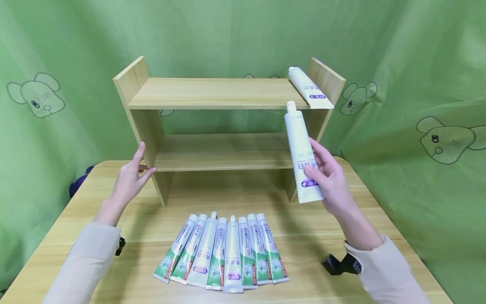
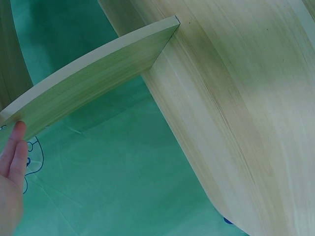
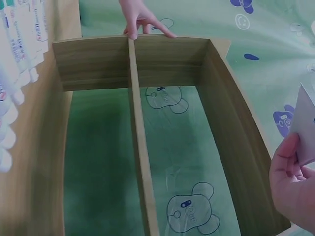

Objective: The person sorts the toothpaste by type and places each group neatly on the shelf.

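Note:
My right hand [image 1: 329,179] grips a white toothpaste tube [image 1: 300,147] by its lower part, thumb across the front, cap end up, in front of the shelf's right side. In the right wrist view only that tube's flat end [image 3: 306,125] shows beside the fingers. My left hand [image 1: 129,177] touches the left side panel of the wooden shelf [image 1: 224,164] with fingers spread; the left wrist view shows its straight fingers [image 2: 18,160] against the panel. Another white tube [image 1: 309,89] lies on the top board at the right end, its flat end toward me.
On the table [image 1: 129,253], in front of the shelf, several toothpaste tubes lie in a fan, caps toward the shelf; some are green and white [image 1: 218,257], others white with a purple label [image 1: 232,253]. A green curtain [image 1: 228,38] hangs behind.

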A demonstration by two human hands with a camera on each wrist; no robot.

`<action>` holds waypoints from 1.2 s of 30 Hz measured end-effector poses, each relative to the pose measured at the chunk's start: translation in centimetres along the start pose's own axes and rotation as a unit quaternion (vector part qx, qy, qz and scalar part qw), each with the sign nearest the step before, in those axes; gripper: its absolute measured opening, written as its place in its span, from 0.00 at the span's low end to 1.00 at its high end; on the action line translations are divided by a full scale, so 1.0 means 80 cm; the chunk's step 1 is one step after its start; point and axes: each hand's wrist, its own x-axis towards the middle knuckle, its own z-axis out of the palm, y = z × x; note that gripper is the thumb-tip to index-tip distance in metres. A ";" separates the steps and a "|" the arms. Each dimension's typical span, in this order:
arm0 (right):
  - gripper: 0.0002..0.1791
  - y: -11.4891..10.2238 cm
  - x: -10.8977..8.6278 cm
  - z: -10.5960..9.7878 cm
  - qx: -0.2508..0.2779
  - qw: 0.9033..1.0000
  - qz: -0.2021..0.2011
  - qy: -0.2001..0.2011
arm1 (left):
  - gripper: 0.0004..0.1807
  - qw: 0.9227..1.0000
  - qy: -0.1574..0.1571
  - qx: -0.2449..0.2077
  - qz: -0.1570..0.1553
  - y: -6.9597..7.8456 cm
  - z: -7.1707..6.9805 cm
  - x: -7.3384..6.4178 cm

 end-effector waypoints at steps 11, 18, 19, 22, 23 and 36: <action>0.28 -0.009 0.025 0.013 -0.007 0.997 0.040 0.058 | 0.55 1.000 -0.005 0.004 -0.009 -0.001 0.001 -0.007; 0.20 -0.017 0.033 0.021 -0.017 0.994 0.041 0.097 | 0.55 1.000 0.002 0.009 -0.002 -0.001 0.001 -0.006; 0.17 -0.018 0.035 0.021 -0.016 0.994 0.040 0.104 | 0.55 1.000 0.003 0.009 -0.002 -0.001 0.001 -0.006; 0.12 -0.022 0.041 0.024 -0.018 0.992 0.046 0.120 | 0.56 1.000 0.006 0.011 0.001 -0.001 0.001 -0.006; 0.12 -0.022 0.043 0.024 -0.013 0.991 0.047 0.121 | 0.56 1.000 0.006 0.011 0.001 -0.002 0.002 -0.006; 0.27 -0.033 0.045 0.024 0.072 0.995 0.023 0.068 | 0.57 1.000 0.011 0.010 0.011 -0.002 0.001 -0.003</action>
